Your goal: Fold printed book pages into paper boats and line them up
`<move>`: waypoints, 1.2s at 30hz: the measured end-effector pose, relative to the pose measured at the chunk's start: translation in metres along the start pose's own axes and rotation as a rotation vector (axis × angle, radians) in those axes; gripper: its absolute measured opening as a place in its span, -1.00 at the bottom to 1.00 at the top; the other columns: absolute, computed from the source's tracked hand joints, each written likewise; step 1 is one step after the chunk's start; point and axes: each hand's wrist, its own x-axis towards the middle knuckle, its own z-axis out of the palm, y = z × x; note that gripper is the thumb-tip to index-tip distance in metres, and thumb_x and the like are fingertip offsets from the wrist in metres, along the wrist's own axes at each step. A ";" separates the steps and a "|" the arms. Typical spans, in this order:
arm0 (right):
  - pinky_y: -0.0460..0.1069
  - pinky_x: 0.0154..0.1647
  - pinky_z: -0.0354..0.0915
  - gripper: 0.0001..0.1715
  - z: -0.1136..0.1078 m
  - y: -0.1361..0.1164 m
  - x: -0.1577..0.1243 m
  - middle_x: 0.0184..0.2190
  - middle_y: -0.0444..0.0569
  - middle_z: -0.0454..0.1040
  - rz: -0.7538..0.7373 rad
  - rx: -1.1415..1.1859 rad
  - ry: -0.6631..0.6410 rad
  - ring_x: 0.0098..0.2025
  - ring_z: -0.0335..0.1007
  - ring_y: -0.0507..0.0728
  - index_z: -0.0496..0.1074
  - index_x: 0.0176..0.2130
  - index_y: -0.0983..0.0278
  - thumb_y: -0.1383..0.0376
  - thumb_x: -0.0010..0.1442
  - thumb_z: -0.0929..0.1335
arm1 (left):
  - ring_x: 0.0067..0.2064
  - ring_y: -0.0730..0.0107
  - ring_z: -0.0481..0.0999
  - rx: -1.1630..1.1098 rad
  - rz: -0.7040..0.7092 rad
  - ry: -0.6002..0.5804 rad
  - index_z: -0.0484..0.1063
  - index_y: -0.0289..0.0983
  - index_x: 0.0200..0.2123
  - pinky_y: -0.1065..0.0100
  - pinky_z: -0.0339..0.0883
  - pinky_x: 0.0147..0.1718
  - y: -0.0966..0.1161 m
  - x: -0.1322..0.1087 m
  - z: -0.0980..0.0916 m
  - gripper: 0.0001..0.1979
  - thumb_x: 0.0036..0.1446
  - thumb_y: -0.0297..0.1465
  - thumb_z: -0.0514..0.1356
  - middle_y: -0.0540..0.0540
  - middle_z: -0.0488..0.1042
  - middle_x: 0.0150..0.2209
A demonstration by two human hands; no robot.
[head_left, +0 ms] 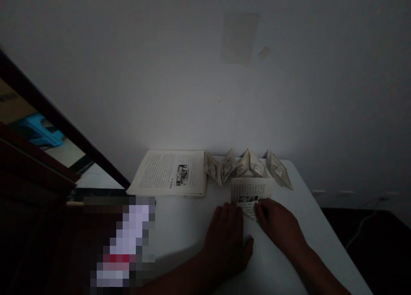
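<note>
A folded sheet of printed paper [249, 191] lies on the white table [183, 226]. My left hand [226, 239] lies flat with its fingers stretched out, the fingertips touching the sheet's lower left edge. My right hand [278, 226] presses its fingers down on the sheet's lower right corner. Neither hand lifts the paper. Behind the sheet stand several folded paper shapes [247, 166] in a row along the wall.
A stack of printed pages [171, 173] lies at the back left of the table. A blurred-out patch [123, 239] covers the left front. A dark wooden frame [48, 115] leans at the left. The table's right edge drops to a dark floor with a cable [359, 230].
</note>
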 end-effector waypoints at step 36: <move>-0.02 -0.33 0.17 -0.65 -0.001 -0.001 -0.002 -0.41 0.00 0.47 0.019 0.001 -0.040 -0.34 0.40 0.15 0.38 -0.43 0.26 0.21 0.23 0.14 | 0.08 -0.06 0.23 0.051 0.017 -0.029 0.24 -0.21 0.08 -0.05 0.12 -0.01 -0.007 0.008 -0.006 -0.46 0.10 -0.05 0.03 -0.28 0.28 0.07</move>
